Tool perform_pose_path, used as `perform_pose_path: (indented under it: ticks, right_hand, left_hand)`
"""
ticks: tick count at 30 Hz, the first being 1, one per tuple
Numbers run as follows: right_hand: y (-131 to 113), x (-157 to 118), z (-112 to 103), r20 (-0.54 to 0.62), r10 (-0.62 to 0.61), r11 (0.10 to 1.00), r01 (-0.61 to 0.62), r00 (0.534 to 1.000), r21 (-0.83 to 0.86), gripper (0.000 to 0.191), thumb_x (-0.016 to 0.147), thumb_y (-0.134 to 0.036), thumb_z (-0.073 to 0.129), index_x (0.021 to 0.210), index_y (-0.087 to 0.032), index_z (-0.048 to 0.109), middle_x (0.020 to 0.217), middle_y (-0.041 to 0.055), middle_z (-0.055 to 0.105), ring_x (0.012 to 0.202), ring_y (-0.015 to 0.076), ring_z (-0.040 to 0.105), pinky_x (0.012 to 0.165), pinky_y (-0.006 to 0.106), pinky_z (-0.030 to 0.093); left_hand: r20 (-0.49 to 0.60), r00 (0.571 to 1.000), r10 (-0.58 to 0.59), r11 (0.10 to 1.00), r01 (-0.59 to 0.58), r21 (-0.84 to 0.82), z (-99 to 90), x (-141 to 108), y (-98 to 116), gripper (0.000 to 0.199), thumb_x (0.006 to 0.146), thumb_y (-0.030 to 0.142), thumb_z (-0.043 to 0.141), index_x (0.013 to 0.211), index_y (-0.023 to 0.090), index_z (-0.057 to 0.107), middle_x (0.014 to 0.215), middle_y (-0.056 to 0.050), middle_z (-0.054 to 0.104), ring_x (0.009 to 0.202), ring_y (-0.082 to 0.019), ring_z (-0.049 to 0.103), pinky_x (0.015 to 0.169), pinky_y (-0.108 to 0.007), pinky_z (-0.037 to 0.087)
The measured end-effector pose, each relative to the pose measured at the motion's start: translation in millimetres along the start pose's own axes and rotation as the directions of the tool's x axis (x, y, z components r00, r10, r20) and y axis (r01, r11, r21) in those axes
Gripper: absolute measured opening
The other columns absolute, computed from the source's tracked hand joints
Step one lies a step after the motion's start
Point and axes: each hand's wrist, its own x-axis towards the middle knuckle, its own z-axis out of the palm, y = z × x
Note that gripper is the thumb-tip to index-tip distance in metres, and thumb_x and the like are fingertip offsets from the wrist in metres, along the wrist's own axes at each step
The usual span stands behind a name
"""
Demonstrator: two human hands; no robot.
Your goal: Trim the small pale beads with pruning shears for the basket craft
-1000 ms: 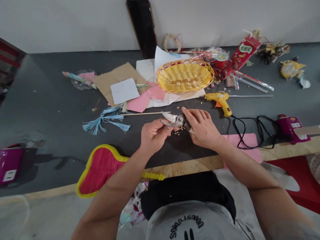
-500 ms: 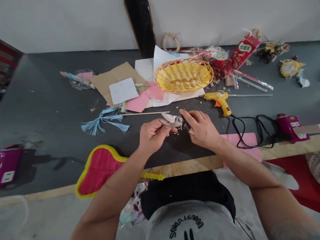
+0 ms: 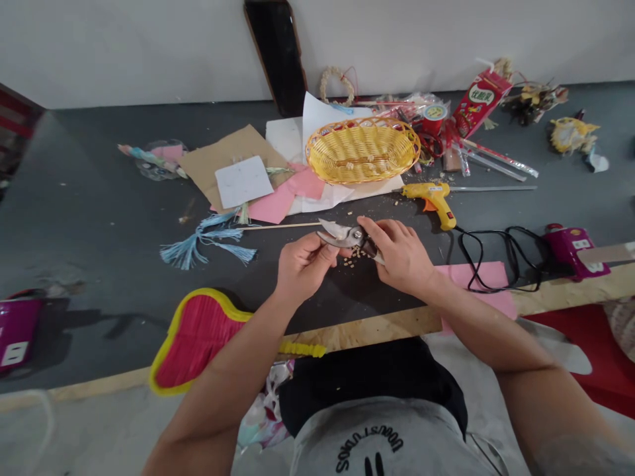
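My right hand (image 3: 399,251) is wrapped around the handles of a pair of pruning shears (image 3: 350,235), whose blades point left and stand apart. Fingers pinched together, my left hand (image 3: 305,264) is right by the blade tips; whatever it holds is too small or hidden to make out. Small pale cut bits (image 3: 353,259) lie on the dark table beneath the shears. Beyond my left hand a thin pale stick (image 3: 282,226) lies flat, close to a light blue tassel (image 3: 208,241).
A yellow woven basket (image 3: 364,155) stands on papers behind my hands. Right of it lies a yellow glue gun (image 3: 431,197) with a black cord (image 3: 489,261). A red heart-like piece with yellow edging (image 3: 198,340) sits at the front edge, partly under my left forearm. A phone (image 3: 278,56) leans on the wall.
Both hands and the shears stay nearly in place. More pale bits appear on the table below the blades. The view has shifted slightly.
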Motion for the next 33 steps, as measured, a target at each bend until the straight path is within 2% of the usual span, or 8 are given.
perform_pose_path:
  ticks: [3,5,11,16,22,27,33]
  right_hand:
    - [1.3,1.8,0.9,-0.019,0.014,1.000,-0.015,1.000,-0.014,0.076,0.084,-0.015,0.050,0.158,-0.020,0.035,0.136,0.0150,0.059,0.115,0.0305,0.054,0.090,0.044,0.045]
    - [1.3,2.7,1.2,-0.014,0.014,1.000,-0.014,1.000,-0.025,0.077,0.084,-0.015,0.050,0.159,-0.019,0.033,0.138,0.0155,0.058,0.116,0.0312,0.053,0.090,0.044,0.044]
    - [0.8,2.2,-1.6,0.022,-0.030,0.998,0.031,0.999,-0.051,0.075,0.087,-0.017,0.048,0.160,-0.018,0.029,0.141,0.0154,0.056,0.117,0.0317,0.051,0.091,0.046,0.043]
    - [2.1,1.1,-2.4,0.006,-0.071,0.997,0.071,0.997,-0.041,0.074,0.088,-0.017,0.047,0.160,-0.017,0.029,0.145,0.0145,0.053,0.123,0.0313,0.049,0.097,0.047,0.041]
    - [2.2,0.8,0.1,-0.018,-0.062,0.998,0.062,0.998,-0.015,0.080,0.083,-0.016,0.050,0.160,-0.016,0.029,0.145,0.0153,0.054,0.121,0.0320,0.050,0.097,0.047,0.043]
    - [3.0,1.2,4.3,-0.039,-0.026,1.000,0.025,0.999,-0.004,0.083,0.081,-0.015,0.049,0.160,-0.013,0.026,0.142,0.0177,0.055,0.118,0.0320,0.053,0.094,0.046,0.045]
    - [2.3,1.8,6.0,-0.014,0.002,1.000,-0.002,1.000,-0.001,0.067,0.084,-0.016,0.050,0.151,-0.015,0.042,0.127,0.0173,0.062,0.112,0.0306,0.056,0.094,0.043,0.046]
  left_hand:
    - [-0.056,0.998,0.001,1.000,0.000,0.016,1.2,1.7,0.2,0.029,0.089,0.045,0.072,0.089,0.016,0.077,0.080,-0.006,0.079,0.060,-0.013,0.066,0.054,-0.021,0.051]
    - [-0.085,0.996,0.015,0.998,-0.010,0.061,1.3,1.6,-0.8,0.026,0.088,0.043,0.073,0.086,0.017,0.077,0.076,-0.004,0.078,0.058,-0.012,0.065,0.053,-0.020,0.050]
    - [-0.062,0.995,0.076,0.992,-0.069,0.103,-1.6,-2.4,-3.5,0.025,0.093,0.039,0.067,0.084,0.019,0.079,0.066,-0.002,0.074,0.053,-0.011,0.063,0.049,-0.019,0.047]
    - [-0.042,0.993,0.114,0.982,-0.106,0.154,-4.2,-2.9,0.3,0.024,0.096,0.034,0.064,0.083,0.018,0.078,0.065,-0.002,0.073,0.051,-0.010,0.062,0.050,-0.019,0.046]
    - [-0.045,0.995,0.092,0.987,-0.085,0.136,-3.6,-2.7,1.3,0.026,0.095,0.036,0.065,0.082,0.017,0.078,0.062,-0.002,0.071,0.049,-0.009,0.058,0.047,-0.018,0.042]
    - [-0.052,0.992,0.119,0.980,-0.109,0.167,-3.0,-3.0,3.0,0.025,0.095,0.034,0.065,0.082,0.017,0.077,0.059,0.000,0.068,0.048,-0.008,0.055,0.046,-0.018,0.040]
    - [-0.050,0.983,0.175,0.970,-0.163,0.182,-2.1,-4.7,5.7,0.024,0.096,0.031,0.063,0.083,0.018,0.077,0.062,0.000,0.070,0.050,-0.008,0.058,0.048,-0.018,0.042]
